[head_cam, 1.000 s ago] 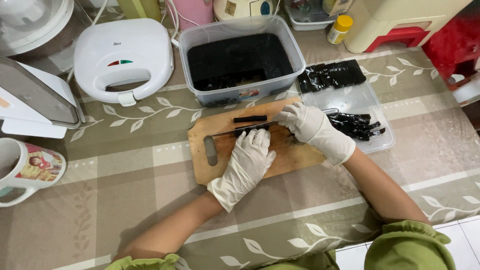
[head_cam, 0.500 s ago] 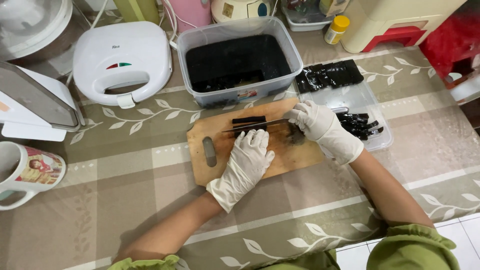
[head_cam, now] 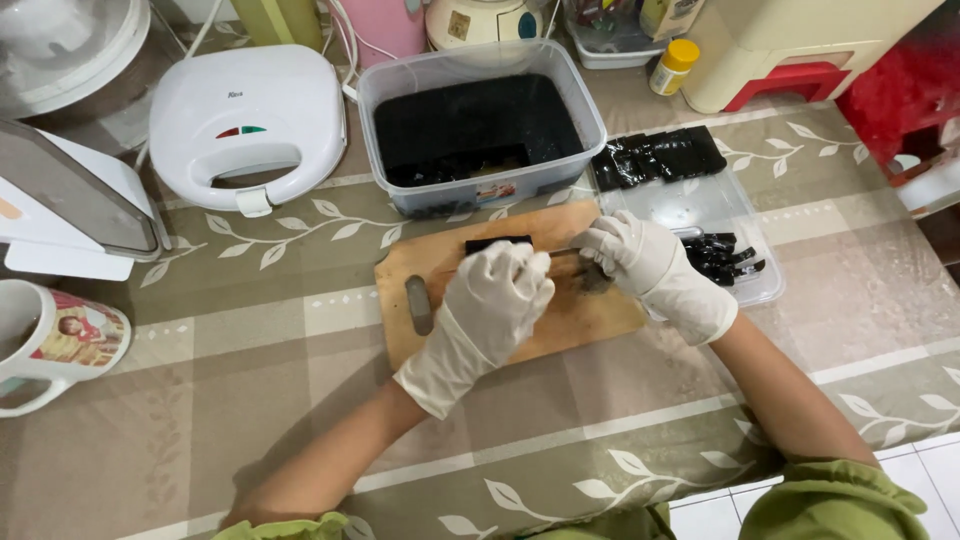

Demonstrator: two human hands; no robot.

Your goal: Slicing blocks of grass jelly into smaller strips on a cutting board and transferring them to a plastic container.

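Left hand (head_cam: 497, 300) has slid right along the cutting board (head_cam: 440, 320), fingers now curled loosely over the black strip (head_cam: 497, 243) at its far edge (was flatter). Right hand (head_cam: 630, 255) closed round a knife (head_cam: 566, 252); unchanged.

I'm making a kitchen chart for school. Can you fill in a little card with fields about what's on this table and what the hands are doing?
Left hand: white glove, resting on a black strip on the wooden cutting board
Right hand: white glove, grip closed on a knife
Clear tub: behind the board, holds a dark slab
Clear tray: right of the board, holds cut black pieces
Sandwich maker: white, closed, far left
Mug: left edge
Table cover: beige with leaf pattern
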